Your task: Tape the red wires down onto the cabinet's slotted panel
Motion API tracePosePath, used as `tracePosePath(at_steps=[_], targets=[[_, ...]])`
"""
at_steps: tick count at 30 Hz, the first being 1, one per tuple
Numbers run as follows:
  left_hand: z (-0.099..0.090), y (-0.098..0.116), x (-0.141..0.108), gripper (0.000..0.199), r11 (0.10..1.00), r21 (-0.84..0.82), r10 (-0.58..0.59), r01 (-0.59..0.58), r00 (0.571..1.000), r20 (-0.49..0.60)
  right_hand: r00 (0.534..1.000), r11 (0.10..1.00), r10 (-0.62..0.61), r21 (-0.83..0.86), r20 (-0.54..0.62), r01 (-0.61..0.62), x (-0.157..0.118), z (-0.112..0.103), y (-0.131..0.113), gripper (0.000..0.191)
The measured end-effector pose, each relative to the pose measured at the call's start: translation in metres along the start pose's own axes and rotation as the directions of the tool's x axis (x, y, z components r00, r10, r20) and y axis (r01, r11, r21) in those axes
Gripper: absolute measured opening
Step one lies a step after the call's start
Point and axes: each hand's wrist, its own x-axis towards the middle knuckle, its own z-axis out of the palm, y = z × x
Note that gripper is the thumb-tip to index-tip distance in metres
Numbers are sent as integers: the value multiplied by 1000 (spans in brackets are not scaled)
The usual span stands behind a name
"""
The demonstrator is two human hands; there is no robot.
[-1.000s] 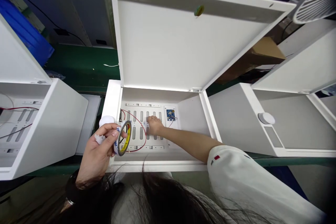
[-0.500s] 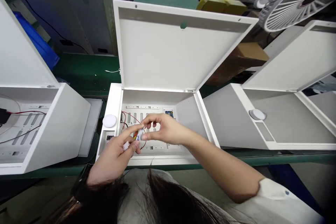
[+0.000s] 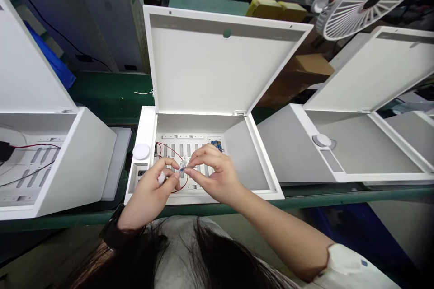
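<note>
An open white box (image 3: 247, 158) stands before me, its lid (image 3: 217, 67) raised. Over its left half, both hands meet around a small clear and blue piece (image 3: 182, 168). My right hand (image 3: 215, 171) pinches it between thumb and fingertips. My left hand (image 3: 152, 189) has its fingers curled, the tips at the piece's left side, with a small white item (image 3: 162, 178) held against the palm. Red wires (image 3: 168, 148) run inside the box beneath the hands. A blue circuit board (image 3: 216, 144) lies at the box's back, partly behind my right hand.
A second open white box (image 3: 77, 158) stands on the left and another (image 3: 298, 144) on the right, both on the green bench (image 3: 108, 92). A white fan (image 3: 369, 2) is at the upper right. Behind the lid are a cardboard box (image 3: 313, 65) and yellow bins (image 3: 271, 9).
My right hand has closed its fingertips on the small piece, where thumb and fingers were apart before. The yellow and red bits between the hands no longer show. The view has shifted slightly.
</note>
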Motion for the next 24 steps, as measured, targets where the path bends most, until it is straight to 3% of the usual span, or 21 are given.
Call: tracePosePath(at_steps=[2,6,8,11,13,16,18,21,22,24], targets=[[1,-1,2,15,1000,-23,8,-8,1000,-24,998,995,-49,-94,-33,46,-1,-3,-1,9],[5,-4,7,14,999,26,22,-20,997,-75,991,939,-129,-324,-35,110,-2,-10,-5,44],[7,-5,9,15,994,106,50,-40,994,-96,966,858,-239,-445,98,258,-1,-13,-7,41],[9,-5,11,17,969,237,98,-66,987,-129,869,666,-366,-558,333,495,2,-12,-7,29],[10,-5,13,16,949,304,127,-79,982,-140,824,570,-383,-595,418,567,4,-10,-7,23],[12,-4,16,12,905,417,166,-88,974,-154,796,510,-368,-611,481,605,6,-6,-7,21],[13,-5,18,10,888,452,173,-87,973,-154,775,502,-373,-592,510,631,8,-5,-9,22],[11,-9,23,10,941,329,138,-74,975,-176,756,546,-396,-529,521,650,14,-10,-11,21],[8,-10,24,11,965,258,109,-52,971,-213,778,599,-391,-506,492,621,17,-13,-9,19],[2,-11,25,15,994,107,35,-2,950,-311,874,765,-312,-448,372,463,25,-19,2,15]])
